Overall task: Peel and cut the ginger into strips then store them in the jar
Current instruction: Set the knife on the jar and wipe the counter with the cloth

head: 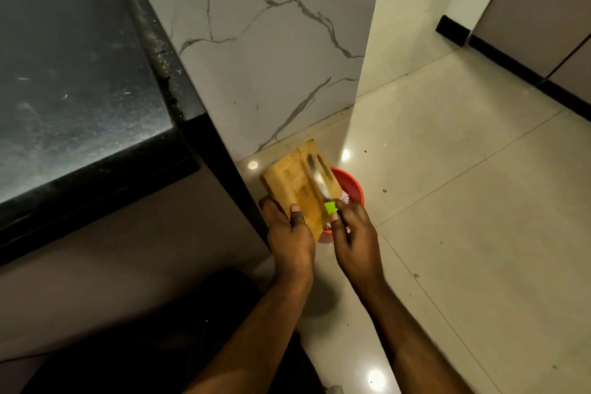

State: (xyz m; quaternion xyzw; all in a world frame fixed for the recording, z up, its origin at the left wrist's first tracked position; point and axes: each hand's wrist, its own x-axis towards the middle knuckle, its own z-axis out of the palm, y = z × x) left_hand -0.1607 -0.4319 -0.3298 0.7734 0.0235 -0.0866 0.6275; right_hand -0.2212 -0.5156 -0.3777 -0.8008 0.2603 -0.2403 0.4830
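A wooden cutting board with a slot handle is held tilted over a red bin on the floor. My left hand grips the board's near edge, thumb on its top face. My right hand grips a knife by its green handle; the blurred blade lies across the board's surface. No ginger or jar is visible.
A black granite counter fills the left, its corner close to the board. A white marble wall panel stands behind the bin. Glossy cream floor tiles spread to the right, with small scraps on them.
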